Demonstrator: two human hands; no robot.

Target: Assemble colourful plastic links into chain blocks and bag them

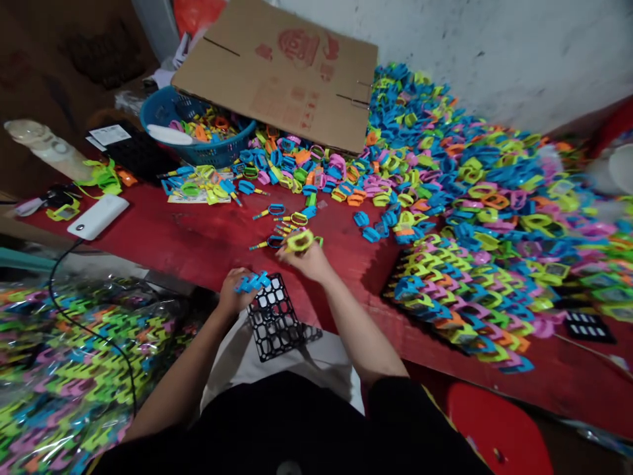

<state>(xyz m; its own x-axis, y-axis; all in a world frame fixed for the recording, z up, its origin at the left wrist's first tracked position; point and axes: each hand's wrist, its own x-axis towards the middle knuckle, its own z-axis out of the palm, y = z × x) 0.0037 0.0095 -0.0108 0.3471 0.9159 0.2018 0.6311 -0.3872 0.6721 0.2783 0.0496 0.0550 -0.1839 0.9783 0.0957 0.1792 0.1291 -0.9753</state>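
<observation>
Right: left hand (235,293) is closed on blue plastic clips (253,282) over the black grid tray (275,320), whose cells look unfilled. Right hand (311,260) pinches a yellow-green clip (299,241). One filled rack (445,297) done, I'd say, and the loose pile (494,158) is huge. Tray overhangs the red table (198,241) edge, with open tabletop only left of the hands.

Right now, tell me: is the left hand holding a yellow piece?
No, the left hand grips blue pieces; the yellow piece is in the right hand.
</observation>
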